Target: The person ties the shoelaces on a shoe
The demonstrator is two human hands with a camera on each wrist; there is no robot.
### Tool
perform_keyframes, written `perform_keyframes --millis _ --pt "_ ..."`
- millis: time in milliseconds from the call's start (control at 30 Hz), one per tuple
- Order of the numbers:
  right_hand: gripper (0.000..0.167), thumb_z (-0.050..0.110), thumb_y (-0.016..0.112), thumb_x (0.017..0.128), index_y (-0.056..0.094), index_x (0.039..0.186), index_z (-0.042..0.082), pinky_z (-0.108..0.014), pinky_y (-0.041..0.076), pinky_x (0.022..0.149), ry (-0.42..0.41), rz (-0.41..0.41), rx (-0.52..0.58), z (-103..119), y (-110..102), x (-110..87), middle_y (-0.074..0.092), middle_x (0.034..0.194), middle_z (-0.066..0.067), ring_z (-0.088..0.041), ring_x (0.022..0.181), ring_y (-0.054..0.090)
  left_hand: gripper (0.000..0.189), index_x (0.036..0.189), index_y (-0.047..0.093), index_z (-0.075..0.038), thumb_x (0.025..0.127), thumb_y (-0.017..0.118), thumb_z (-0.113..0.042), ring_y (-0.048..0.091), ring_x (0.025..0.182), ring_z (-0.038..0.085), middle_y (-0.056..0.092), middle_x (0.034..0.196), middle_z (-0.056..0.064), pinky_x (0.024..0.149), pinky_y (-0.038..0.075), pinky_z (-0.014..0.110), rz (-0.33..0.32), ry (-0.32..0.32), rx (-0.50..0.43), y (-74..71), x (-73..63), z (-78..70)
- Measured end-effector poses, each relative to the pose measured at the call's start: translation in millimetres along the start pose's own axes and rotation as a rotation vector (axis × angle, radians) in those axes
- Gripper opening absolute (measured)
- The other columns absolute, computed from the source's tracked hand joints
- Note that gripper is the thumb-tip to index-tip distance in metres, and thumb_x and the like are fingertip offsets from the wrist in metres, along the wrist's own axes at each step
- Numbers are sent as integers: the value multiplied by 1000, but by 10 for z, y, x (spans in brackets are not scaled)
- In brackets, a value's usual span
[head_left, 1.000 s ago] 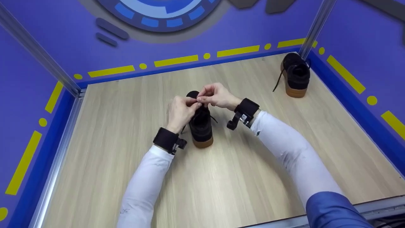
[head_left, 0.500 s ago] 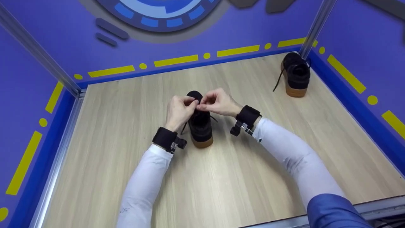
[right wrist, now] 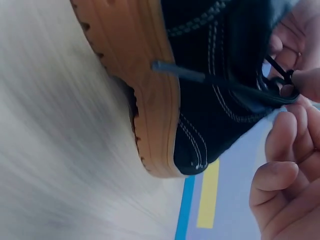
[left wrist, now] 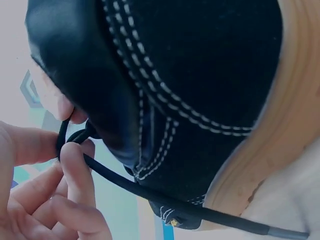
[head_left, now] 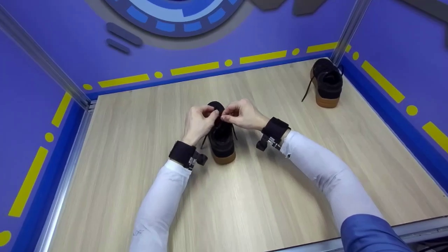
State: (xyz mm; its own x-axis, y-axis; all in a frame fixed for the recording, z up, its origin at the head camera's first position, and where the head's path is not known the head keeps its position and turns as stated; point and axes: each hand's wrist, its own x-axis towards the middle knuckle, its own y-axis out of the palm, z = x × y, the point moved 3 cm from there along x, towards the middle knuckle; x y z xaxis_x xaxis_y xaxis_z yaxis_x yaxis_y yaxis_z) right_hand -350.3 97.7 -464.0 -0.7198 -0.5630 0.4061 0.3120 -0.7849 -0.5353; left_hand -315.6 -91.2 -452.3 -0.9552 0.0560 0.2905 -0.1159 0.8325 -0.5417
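Note:
A black shoe [head_left: 223,141] with white stitching and a tan sole [right wrist: 155,115] stands on the wooden table, toe pointing away. My left hand [head_left: 199,122] pinches its black lace [left wrist: 135,187] between thumb and fingertips over the laced front; a free end of that lace runs down along the shoe's side. Opposite it, my right hand [head_left: 245,113] also pinches the lace, and a lace end with a grey tip [right wrist: 177,71] trails from its fingers across the shoe. A small loop of lace [left wrist: 77,135] shows between the fingertips. Both hands partly hide the lacing.
A second black shoe [head_left: 327,84] with a tan sole stands at the back right corner, one lace hanging onto the table [head_left: 273,196]. Blue-purple walls [head_left: 196,52] with yellow marks enclose the back and sides.
My right hand has lowered and drawn slightly to the right, opening a small gap between the hands. My left hand and both shoes stay nearly in place; the lace end right of the near shoe has shifted.

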Motion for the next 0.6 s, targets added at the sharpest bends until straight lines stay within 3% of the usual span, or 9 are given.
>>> perform_keyframes --millis 133,333,467,600 --pt "9 14 79 94 83 91 7 -19 42 61 82 16 1 -74 -42 8 75 81 -8 -12 66 57 22 107 81 -4 96 73 -21 75 76 17 81 92 8 70 56 25 19 -8 -22 8 -13 2" --pt "9 6 79 92 81 94 -2 -16 37 55 151 17 29 -102 -44 39 75 84 -19 -15 63 53 20 110 80 -4 97 74 -18 74 72 14 81 94 8 63 58 21 50 -1 -63 8 -14 -3" --pt "13 4 77 93 79 101 -5 -16 37 55 157 24 24 -98 -22 75 77 92 -23 -18 62 53 17 108 81 -4 96 76 -15 75 78 15 81 95 8 66 58 22 47 24 -64 -9 -14 -1" --pt "14 9 79 93 81 105 1 -15 41 58 134 39 19 -105 2 106 79 97 -18 -18 66 58 16 106 82 -6 95 78 -15 76 84 16 82 96 7 73 56 24 33 63 -40 -25 -13 -9"
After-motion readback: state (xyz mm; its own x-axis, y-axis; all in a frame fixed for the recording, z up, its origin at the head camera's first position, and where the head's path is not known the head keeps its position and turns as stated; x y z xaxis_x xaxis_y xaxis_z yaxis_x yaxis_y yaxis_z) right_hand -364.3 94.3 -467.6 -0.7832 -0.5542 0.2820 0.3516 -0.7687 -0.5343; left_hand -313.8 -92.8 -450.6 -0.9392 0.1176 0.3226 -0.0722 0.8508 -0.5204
